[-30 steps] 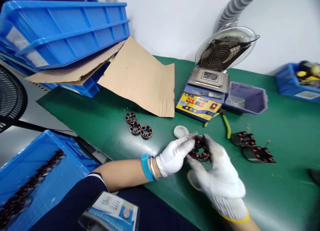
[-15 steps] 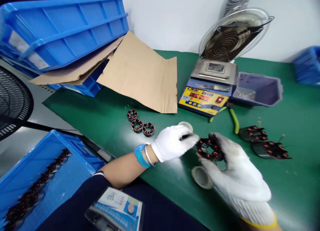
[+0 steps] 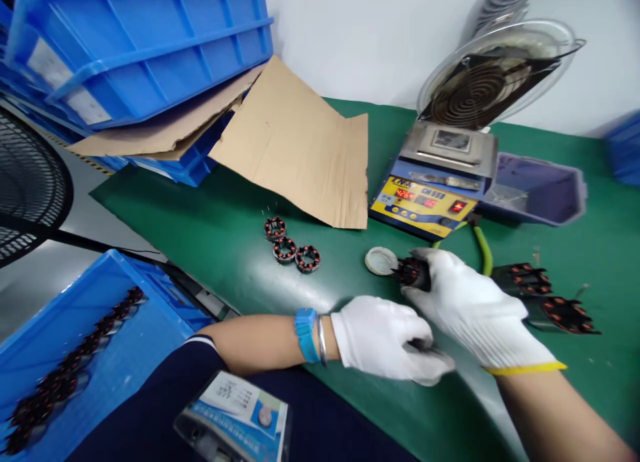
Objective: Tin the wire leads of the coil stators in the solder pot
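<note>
My right hand (image 3: 457, 299), in a white glove, grips a motor stator (image 3: 414, 273) with black insulators and copper windings. The stator is tilted sideways, right beside a small round pale dish (image 3: 381, 261); I cannot tell whether they touch. My left hand (image 3: 387, 342), gloved and wearing a blue band and a silver bangle at the wrist, is low over the table's near edge. Its fingers are bent together, and what they hold, if anything, is hidden. Three stators (image 3: 285, 249) lie in a group to the left, and two more (image 3: 565, 314) sit at the right.
A solder pot (image 3: 425, 205) with a lit display stands behind my hands, under a fan (image 3: 475, 95). Green-handled cutters (image 3: 484, 249) and a purple bin (image 3: 555, 189) are near it. Cardboard (image 3: 305, 155) leans at the back left. A blue crate (image 3: 125, 355) holds a row of stators.
My right hand has tilted the stator and brought it to the pale dish. My left hand has come away from the stator, down toward the near edge, where a second pale dish is now hidden.
</note>
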### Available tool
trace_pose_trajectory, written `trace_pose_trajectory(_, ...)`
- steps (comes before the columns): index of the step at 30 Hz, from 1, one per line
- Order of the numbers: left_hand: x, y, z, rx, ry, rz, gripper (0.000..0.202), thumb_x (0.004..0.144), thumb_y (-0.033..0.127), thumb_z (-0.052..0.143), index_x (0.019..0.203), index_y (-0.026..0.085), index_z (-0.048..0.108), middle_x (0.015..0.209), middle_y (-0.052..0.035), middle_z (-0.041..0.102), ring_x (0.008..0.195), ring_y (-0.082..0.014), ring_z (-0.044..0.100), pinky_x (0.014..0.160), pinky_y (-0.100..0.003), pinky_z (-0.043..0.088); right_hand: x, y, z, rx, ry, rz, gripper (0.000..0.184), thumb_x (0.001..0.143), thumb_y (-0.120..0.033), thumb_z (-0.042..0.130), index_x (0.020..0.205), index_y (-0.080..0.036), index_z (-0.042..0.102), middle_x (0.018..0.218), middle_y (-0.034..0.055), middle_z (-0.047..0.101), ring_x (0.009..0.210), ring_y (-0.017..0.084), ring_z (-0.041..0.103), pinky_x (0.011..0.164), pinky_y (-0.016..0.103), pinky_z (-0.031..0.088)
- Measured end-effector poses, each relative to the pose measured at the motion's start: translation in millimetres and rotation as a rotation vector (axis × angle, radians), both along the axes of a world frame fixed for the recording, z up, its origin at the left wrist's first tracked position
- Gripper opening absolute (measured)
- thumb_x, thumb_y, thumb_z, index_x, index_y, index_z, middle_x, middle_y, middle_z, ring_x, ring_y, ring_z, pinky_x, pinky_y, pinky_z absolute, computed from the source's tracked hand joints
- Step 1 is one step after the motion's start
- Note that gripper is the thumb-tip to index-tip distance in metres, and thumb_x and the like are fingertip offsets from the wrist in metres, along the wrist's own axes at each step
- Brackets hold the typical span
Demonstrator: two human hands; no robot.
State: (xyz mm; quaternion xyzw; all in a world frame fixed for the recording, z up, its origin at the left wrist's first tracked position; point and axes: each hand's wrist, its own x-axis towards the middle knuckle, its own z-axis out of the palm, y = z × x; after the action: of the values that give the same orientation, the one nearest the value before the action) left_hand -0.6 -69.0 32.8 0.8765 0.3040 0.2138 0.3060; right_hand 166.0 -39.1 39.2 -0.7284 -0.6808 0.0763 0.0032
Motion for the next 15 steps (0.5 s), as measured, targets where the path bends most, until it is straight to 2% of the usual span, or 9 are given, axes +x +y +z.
trace_pose_trajectory(3, 3.2, -2.3, -4.7, 0.023, 0.07, -0.066, 0.039, 0.084, 0.051, 0.061, 0.067, 0.017, 0.067, 0.072, -0.0033, 0.072, 0.072, -0.0174, 0.07, 0.065, -0.024, 0.05, -9.2, 5.6, 11.3, -0.098, -0.058, 0.018, 0.048, 0.076, -0.045, 0.061, 0.119, -0.026, 0.057, 0.107, 0.0061, 0.065, 0.079, 0.025, 0.065, 0.063, 0.035, 0.048)
trace_pose_trajectory(6, 1.8, -1.6, -2.8, 0.028, 0.065, -0.068, 0.037, 0.084, 0.05, 0.062, 0.071, 0.016, 0.07, 0.075, -0.0028, 0.073, 0.074, -0.018, 0.071, 0.065, -0.024, 0.051, -10.3, 9.3, 16.1, -0.081, -0.073, 0.091, 0.04, 0.077, -0.042, 0.06, 0.114, -0.027, 0.059, 0.106, 0.0048, 0.065, 0.083, 0.023, 0.065, 0.069, 0.034, 0.048)
trace_pose_trajectory(11, 1.2, -4.1, 0.2, 0.02, 0.05, -0.114, 0.04, 0.086, 0.053, 0.059, 0.077, 0.017, 0.074, 0.074, -0.0025, 0.073, 0.076, -0.0184, 0.07, 0.063, -0.025, 0.05, -2.7, 13.1, 13.4, -0.059, -0.079, 0.121, 0.051, 0.08, -0.048, 0.056, 0.127, -0.027, 0.055, 0.117, 0.0064, 0.062, 0.092, 0.024, 0.064, 0.072, 0.033, 0.048)
trace_pose_trajectory(15, 2.7, -6.4, -2.4, 0.013, 0.042, -0.128, 0.045, 0.086, 0.059, 0.056, 0.082, 0.018, 0.076, 0.076, -0.003, 0.073, 0.078, -0.0179, 0.07, 0.065, -0.025, 0.05, 4.8, 13.2, 12.0, -0.028, -0.076, 0.114, 0.054, 0.08, -0.052, 0.053, 0.129, -0.028, 0.053, 0.123, 0.0053, 0.06, 0.093, 0.023, 0.064, 0.072, 0.034, 0.049)
